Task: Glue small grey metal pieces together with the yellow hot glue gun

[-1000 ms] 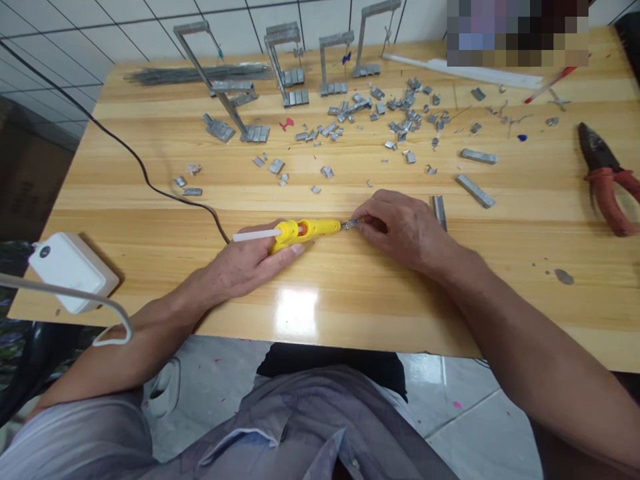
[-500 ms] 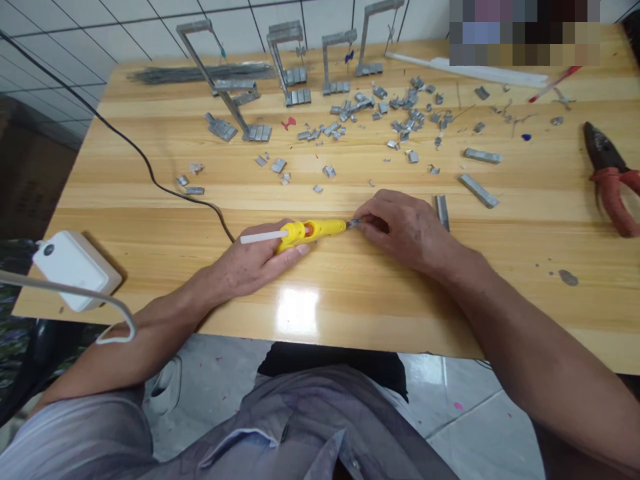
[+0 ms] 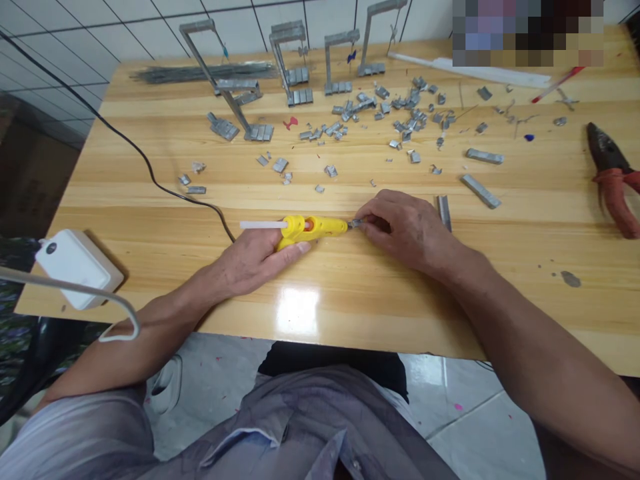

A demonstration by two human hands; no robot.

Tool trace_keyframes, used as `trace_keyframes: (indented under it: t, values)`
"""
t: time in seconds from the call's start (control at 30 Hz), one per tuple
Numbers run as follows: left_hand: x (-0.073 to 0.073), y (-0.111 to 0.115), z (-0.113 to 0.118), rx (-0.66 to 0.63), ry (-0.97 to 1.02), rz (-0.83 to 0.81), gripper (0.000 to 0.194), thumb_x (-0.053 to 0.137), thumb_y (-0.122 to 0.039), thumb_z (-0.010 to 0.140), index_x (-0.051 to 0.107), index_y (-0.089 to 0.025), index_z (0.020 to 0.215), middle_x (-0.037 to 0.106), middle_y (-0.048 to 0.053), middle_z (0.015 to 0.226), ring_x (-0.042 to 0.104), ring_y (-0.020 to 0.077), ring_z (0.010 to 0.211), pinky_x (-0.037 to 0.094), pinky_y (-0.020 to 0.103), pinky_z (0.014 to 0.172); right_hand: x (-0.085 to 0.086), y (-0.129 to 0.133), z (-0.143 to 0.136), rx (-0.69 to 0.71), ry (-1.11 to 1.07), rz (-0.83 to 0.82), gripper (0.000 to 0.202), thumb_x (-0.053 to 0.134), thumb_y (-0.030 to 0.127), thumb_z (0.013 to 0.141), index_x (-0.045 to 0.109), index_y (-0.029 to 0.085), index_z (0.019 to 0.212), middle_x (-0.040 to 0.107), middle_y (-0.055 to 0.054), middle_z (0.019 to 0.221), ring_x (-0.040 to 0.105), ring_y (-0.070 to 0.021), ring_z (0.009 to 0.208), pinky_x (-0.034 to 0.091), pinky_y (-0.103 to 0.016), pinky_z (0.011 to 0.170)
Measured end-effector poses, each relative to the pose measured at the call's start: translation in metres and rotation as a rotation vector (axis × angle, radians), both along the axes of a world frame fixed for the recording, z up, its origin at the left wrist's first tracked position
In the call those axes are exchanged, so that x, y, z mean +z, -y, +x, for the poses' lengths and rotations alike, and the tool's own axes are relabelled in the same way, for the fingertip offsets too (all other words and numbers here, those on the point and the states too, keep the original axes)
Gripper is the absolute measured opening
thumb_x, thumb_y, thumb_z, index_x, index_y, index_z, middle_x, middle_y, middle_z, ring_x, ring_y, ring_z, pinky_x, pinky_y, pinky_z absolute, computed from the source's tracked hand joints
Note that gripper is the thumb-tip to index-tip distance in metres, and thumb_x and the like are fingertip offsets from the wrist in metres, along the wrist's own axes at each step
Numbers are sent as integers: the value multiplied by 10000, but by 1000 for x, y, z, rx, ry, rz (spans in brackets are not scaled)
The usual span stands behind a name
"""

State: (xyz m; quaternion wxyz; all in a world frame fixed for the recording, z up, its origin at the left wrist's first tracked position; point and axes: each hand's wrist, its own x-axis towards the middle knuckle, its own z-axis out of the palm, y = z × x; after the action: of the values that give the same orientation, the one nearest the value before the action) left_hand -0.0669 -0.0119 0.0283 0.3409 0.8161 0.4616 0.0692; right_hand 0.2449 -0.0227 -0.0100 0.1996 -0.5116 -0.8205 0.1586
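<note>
My left hand [image 3: 255, 260] is closed around a yellow hot glue gun [image 3: 325, 227], with a white glue stick [image 3: 260, 225] poking out of its back end. The gun's dark nozzle points right, at a small grey metal piece [image 3: 356, 223] pinched between the thumb and fingers of my right hand [image 3: 400, 223]. Nozzle and piece appear to touch. Part of the piece is hidden by my fingertips. Just behind my right wrist a grey metal strip [image 3: 443, 212] lies on the wooden table [image 3: 380, 300].
Several grey metal frames [image 3: 237, 107] stand along the back. Scattered metal scraps [image 3: 410, 120] lie mid-table. Red-handled pliers [image 3: 617, 193] rest at the right. At left are a white box-shaped device [image 3: 80, 270], a pale cable [image 3: 125, 303] and a black cord [image 3: 145, 157].
The view has shifted very slightly. The glue gun's back end and glue stick have tilted a little; both hands otherwise stay in place.
</note>
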Motion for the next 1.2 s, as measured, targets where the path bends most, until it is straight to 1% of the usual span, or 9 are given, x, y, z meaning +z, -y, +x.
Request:
trace_keyframes:
  t: [0.1, 0.23, 0.4, 0.53, 0.7, 0.77, 1.03, 1.2]
  values:
    - [-1, 0, 2, 10, -16, 32, 529, 518, -681, 1084, 758, -227, 957, 664, 16, 713, 645, 220, 735, 495, 310, 683, -1, 0, 0, -7, -9, 5, 244, 586, 175, 988, 808, 246, 1060, 797, -87, 1010, 707, -259, 917, 490, -367, 778]
    - [0, 1, 3, 20, -29, 37, 538, 513, -680, 1085, 766, -217, 982, 682, 27, 729, 654, 232, 766, 496, 314, 705, -1, 0, 0, -9, -15, 3, 252, 583, 170, 986, 812, 238, 1064, 799, -93, 1009, 706, -259, 911, 499, -369, 791]
    - [3, 4, 2, 40, -97, 38, 557, 506, -690, 1083, 749, -212, 934, 659, 25, 719, 608, 213, 709, 458, 315, 680, 1, 0, 0, -12, -19, -16, 249, 591, 158, 973, 814, 238, 1052, 806, -98, 1029, 716, -271, 936, 509, -379, 803]
    - [3, 4, 0, 41, -105, 53, 539, 519, -682, 1080, 733, -215, 914, 632, 10, 689, 590, 199, 684, 449, 305, 667, 0, 0, -1, -11, -25, -2, 237, 591, 167, 978, 808, 238, 1040, 803, -94, 1016, 712, -267, 940, 504, -372, 801]
    - [2, 2, 1, 22, -103, 51, 548, 485, -676, 1077, 752, -214, 953, 706, 24, 752, 655, 216, 747, 485, 308, 697, -2, 0, 0, -4, -36, 4, 237, 593, 166, 975, 809, 233, 1044, 799, -89, 1003, 702, -255, 921, 501, -364, 809]
    - [1, 2, 2, 14, -91, 52, 559, 464, -670, 1079, 745, -207, 945, 719, 28, 773, 659, 214, 754, 487, 309, 701, -2, 0, 0, -5, -37, 9, 236, 596, 164, 971, 810, 233, 1044, 797, -89, 999, 703, -255, 922, 501, -362, 807]
    - [0, 1, 4, 3, -36, 42, 546, 459, -679, 1070, 653, -216, 856, 649, 6, 724, 583, 183, 676, 430, 298, 645, -3, -1, 0, -7, -24, 11, 250, 592, 154, 969, 814, 233, 1055, 807, -98, 1016, 714, -265, 940, 498, -368, 791]
    - [1, 0, 3, 7, -35, -34, 564, 477, -715, 1058, 527, -238, 761, 535, -13, 636, 484, 161, 583, 335, 302, 565, -2, 0, 0, -9, -4, 16, 249, 592, 161, 974, 814, 232, 1060, 806, -99, 1018, 722, -263, 945, 488, -363, 776]
